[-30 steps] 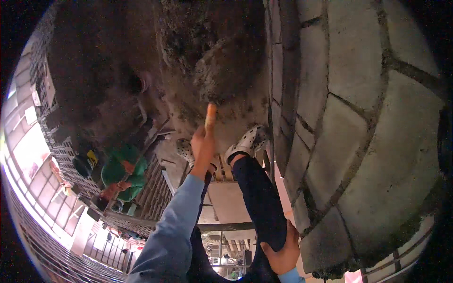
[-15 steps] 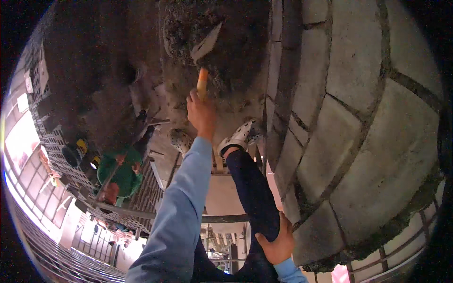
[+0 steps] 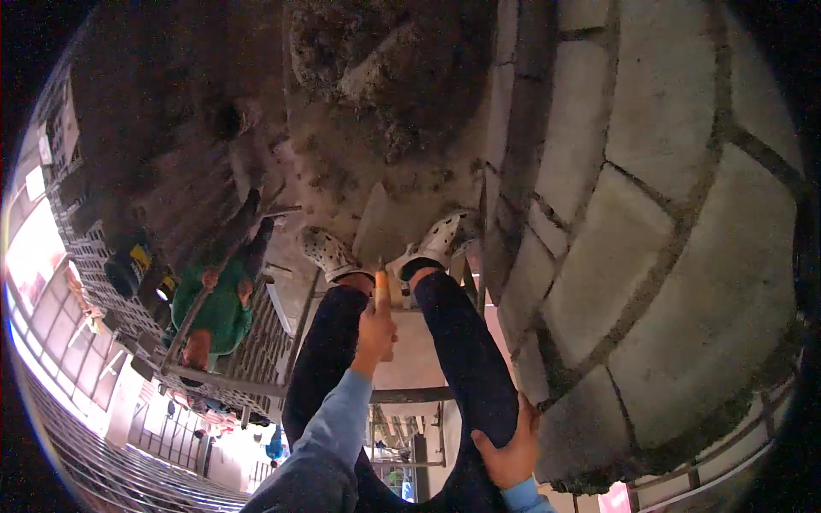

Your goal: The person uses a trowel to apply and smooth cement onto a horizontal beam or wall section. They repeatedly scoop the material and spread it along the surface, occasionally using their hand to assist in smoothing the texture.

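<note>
My left hand [image 3: 375,332] is closed round the yellow-orange handle of a trowel [image 3: 373,224]. Its pale pointed blade lies between my two spotted clogs, just above the mortar-smeared board [image 3: 329,184] or touching it; I cannot tell which. Farther off on that board is a heap of wet grey mortar [image 3: 385,81], with a furrow across its top. My right hand [image 3: 510,451] rests on my right knee, thumb apart from the fingers and nothing in it.
A wall of grey blocks [image 3: 611,256] with mortar joints rises close on my right. At the left, lower down, a person in green [image 3: 218,312] grips a long pole. Scaffold bars [image 3: 410,395] cross below my feet, with a drop beyond them.
My left hand has drawn the trowel back from the mortar heap toward me, between my shoes. My right hand stays on my knee.
</note>
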Demonstrator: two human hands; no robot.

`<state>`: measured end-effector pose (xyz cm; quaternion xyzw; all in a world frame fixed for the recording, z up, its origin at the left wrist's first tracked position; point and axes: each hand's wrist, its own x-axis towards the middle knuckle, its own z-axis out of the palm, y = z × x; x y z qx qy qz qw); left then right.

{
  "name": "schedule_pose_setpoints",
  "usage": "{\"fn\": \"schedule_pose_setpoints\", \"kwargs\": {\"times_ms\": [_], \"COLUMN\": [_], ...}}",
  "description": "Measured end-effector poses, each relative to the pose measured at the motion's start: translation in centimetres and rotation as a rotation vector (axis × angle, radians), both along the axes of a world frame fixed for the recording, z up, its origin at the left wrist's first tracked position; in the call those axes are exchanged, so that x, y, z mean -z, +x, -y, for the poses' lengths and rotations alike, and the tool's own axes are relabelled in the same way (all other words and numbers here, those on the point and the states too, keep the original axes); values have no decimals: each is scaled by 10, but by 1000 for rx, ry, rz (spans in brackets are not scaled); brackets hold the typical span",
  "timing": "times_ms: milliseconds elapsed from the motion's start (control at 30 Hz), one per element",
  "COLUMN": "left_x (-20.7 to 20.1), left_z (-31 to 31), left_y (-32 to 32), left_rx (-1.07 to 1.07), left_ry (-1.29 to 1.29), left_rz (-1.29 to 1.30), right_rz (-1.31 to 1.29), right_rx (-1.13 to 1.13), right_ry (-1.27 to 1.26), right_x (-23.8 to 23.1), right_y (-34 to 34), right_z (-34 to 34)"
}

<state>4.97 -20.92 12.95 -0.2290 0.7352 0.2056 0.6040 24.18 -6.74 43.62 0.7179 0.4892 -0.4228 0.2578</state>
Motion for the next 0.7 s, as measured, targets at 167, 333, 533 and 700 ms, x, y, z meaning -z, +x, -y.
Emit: {"fn": "schedule_pose_setpoints", "kwargs": {"times_ms": [167, 333, 533, 700], "left_x": [80, 88, 11, 43], "left_z": [-22, -182, -114, -51], "left_y": [32, 1, 12, -33], "left_rx": [477, 349, 398, 656], "left_ry": [244, 297, 179, 236], "left_rz": [-406, -213, -218, 155], "right_rz": [2, 21, -10, 11], "right_rx": [44, 1, 67, 49], "right_ry": [5, 3, 27, 7], "right_x": [9, 3, 5, 6], "right_y": [-7, 0, 11, 16], "right_z": [0, 10, 17, 26]}}
